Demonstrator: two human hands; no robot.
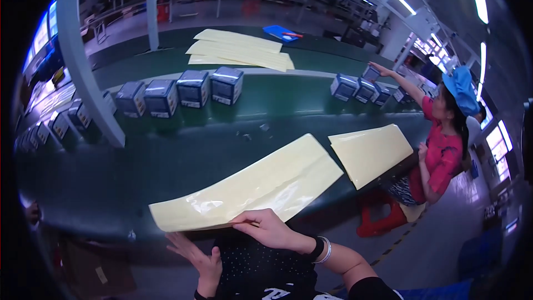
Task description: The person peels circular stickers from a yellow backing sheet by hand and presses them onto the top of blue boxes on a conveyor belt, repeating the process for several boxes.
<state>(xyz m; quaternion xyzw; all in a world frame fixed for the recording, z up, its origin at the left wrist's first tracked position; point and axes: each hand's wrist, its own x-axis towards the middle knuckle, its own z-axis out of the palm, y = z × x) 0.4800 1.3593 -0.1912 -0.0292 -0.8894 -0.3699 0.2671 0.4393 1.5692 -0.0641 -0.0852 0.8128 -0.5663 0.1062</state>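
A long, glossy pale yellow sheet [261,180] lies aslant on the dark green table in front of me, its near edge reaching the table's edge. Thumb and fingers of my right hand [269,230] are closed in a pinch on that near edge. My left hand [199,256] is just below the sheet's left end, fingers stretched and apart, holding nothing; whether its fingertips touch the sheet I cannot tell. To the right lies another pale yellow sheet or stack [372,154], apart from the first.
Several blue-and-white boxes [192,89] stand in a row beyond the sheet, more at right. More yellow sheets [236,50] lie behind with a blue tray [280,33]. A grey post [91,61] rises at left. A co-worker [444,139] at right holds a box [371,72].
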